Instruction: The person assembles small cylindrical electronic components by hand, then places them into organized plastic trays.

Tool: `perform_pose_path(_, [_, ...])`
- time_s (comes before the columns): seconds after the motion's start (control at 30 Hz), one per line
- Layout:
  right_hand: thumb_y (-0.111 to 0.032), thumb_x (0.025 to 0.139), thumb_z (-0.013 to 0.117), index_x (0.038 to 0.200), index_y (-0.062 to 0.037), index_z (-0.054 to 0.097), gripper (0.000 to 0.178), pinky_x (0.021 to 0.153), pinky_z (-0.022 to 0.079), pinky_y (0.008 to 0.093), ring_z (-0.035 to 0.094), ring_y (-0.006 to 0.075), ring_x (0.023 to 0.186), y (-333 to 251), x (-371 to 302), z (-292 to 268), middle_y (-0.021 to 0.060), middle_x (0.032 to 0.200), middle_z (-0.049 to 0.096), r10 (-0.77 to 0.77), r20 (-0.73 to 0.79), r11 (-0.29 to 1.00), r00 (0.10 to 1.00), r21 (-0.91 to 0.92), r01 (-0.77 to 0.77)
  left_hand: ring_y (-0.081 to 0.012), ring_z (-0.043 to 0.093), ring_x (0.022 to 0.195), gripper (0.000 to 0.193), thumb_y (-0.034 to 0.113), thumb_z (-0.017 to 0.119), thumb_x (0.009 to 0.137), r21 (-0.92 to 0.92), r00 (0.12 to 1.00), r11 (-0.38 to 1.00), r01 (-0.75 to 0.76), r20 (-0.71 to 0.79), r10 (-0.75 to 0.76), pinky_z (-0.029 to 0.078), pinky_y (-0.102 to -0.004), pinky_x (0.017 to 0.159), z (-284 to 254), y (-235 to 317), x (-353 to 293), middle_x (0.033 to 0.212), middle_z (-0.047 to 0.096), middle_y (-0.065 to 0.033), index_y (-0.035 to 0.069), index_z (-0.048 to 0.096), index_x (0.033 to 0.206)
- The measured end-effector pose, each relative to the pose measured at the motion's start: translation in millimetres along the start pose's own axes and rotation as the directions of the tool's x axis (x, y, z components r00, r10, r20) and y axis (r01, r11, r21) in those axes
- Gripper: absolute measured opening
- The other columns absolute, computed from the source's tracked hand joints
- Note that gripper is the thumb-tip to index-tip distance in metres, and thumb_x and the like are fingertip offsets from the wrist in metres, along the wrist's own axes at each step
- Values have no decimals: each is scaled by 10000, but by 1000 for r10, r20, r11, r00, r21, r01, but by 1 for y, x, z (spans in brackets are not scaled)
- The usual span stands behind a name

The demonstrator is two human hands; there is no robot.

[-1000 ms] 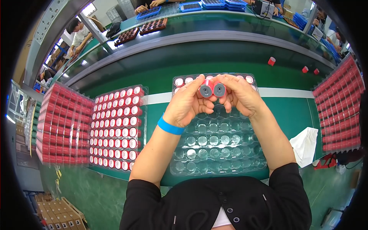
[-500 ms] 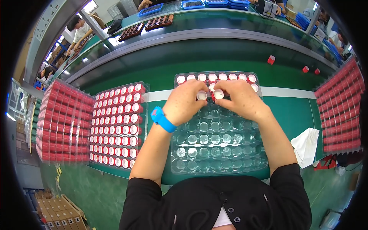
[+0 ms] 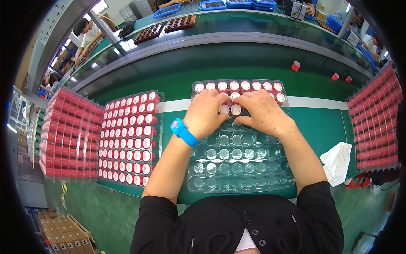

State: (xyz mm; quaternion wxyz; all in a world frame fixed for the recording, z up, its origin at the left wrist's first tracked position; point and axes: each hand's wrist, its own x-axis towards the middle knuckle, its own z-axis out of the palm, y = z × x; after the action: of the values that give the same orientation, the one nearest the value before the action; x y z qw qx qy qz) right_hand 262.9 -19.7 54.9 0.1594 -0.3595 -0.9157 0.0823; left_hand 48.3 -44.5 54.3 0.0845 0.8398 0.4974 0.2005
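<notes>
A clear plastic tray (image 3: 241,167) with rows of round pockets lies in front of me. White-topped small red cylinders (image 3: 234,86) fill its far row, and more sit in the row behind my fingers. In the third row, my left hand (image 3: 206,111), with a blue band on the wrist, has thumb and index finger closed on a red cylinder (image 3: 224,109). Beside it another red cylinder (image 3: 235,110) stands in a pocket. My right hand (image 3: 265,112) surrounds that one, its thumb and index finger apart. The nearer pockets hold nothing.
At left lie a filled tray (image 3: 127,137) and a tall stack of filled trays (image 3: 69,135). Another stack (image 3: 376,122) stands at right, near a white cloth (image 3: 337,163). Loose red cylinders (image 3: 296,66) lie at the back right. A metal-edged ledge (image 3: 237,36) runs behind.
Both hands have lowered their cylinders into neighbouring third-row pockets and shifted slightly left. The right thumb and index finger have spread away from their cylinder.
</notes>
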Motion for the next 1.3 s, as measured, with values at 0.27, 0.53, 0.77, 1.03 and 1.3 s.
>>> perform_pose_path(0.27, [-187,817,748,1196,-28,644,424,904,502,427,649,319,1022,4,-4,-13,144,1040,696,121,63,987,991,98,-127,-419,659,920,260,208,534,980,145,949,942,302,-141,-282,514,-530,806,-6,-28,-3,965,693,-222,32,638,1142])
perform_pose_path(0.53, [-288,878,690,1199,-41,639,409,908,504,446,653,344,1038,9,-5,-26,174,1067,686,135,174,979,976,127,-158,-434,672,896,262,213,537,979,147,945,938,313,-150,-292,537,-538,772,-9,-24,0,953,697,-240,19,587,1147])
perform_pose_path(0.77, [-329,863,698,1181,-54,660,422,886,512,422,665,313,989,25,-12,-40,141,1019,693,215,336,949,917,150,-278,-406,667,1008,399,291,583,970,5,927,931,366,-93,-364,520,-471,866,-12,-18,2,1067,698,-227,31,593,1272])
perform_pose_path(1.03, [-332,842,710,1223,-39,661,483,848,531,387,687,298,911,88,-7,-58,136,974,717,391,51,874,919,292,-388,-404,672,993,398,307,600,964,-24,920,927,374,-113,-374,524,-461,850,-15,-23,-3,1058,701,-223,40,607,1259])
perform_pose_path(1.3, [-325,844,723,1373,-194,541,575,975,514,478,613,378,1140,222,11,1,155,1342,523,612,-254,762,749,-66,-644,-155,682,771,340,243,647,953,-253,936,916,312,-83,-342,545,-296,625,-1,-35,2,1026,725,-126,0,641,1191])
